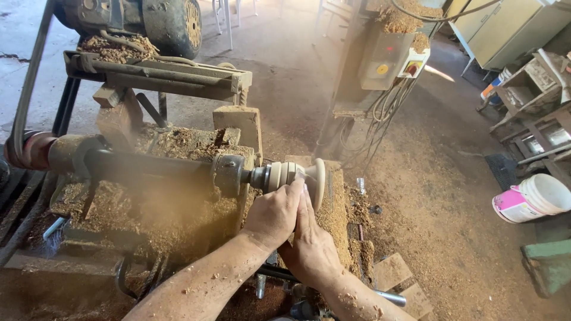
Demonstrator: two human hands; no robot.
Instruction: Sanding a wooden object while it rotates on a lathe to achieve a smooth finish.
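Note:
A pale turned wooden piece, with ridges and a wide disc at its right end, is mounted on the spindle of a wood lathe. My left hand is curled just below the piece, knuckles up, touching its underside. My right hand lies against the left one with straight fingers pointing up, their tips at the disc. Whatever is pressed between the hands and the wood is hidden. Dust blurs the air left of the hands.
Wood shavings cover the lathe bed and the floor. A motor sits on a frame at the top left. A switch box with cables hangs behind. A white and pink bucket lies at the right beside shelves.

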